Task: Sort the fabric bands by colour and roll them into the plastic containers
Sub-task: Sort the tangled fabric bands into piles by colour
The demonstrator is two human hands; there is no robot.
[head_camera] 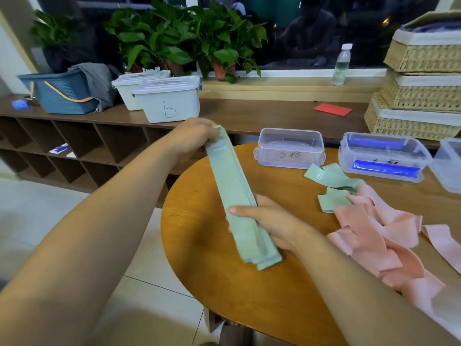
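A stack of green fabric bands point(234, 193) is stretched flat above the round wooden table point(224, 283). My left hand point(194, 138) pinches its far end. My right hand point(269, 221) grips it near the near end, thumb across the top. Loose green bands point(331, 181) lie on the table to the right, beside a heap of pink bands point(381, 240). A clear plastic container point(289, 148) with nothing in it stands at the table's far side. To its right a second clear container point(384, 156) holds rolled blue bands. Part of a third container point(449, 166) shows at the right edge.
A long wooden shelf point(249, 113) behind the table carries a white lidded bin marked B point(169, 101), another white bin point(129, 88), a blue basket point(62, 93), a red card point(333, 109) and stacked wicker trays point(419, 91). Potted plants point(189, 38) and a water bottle point(341, 64) stand on the windowsill.
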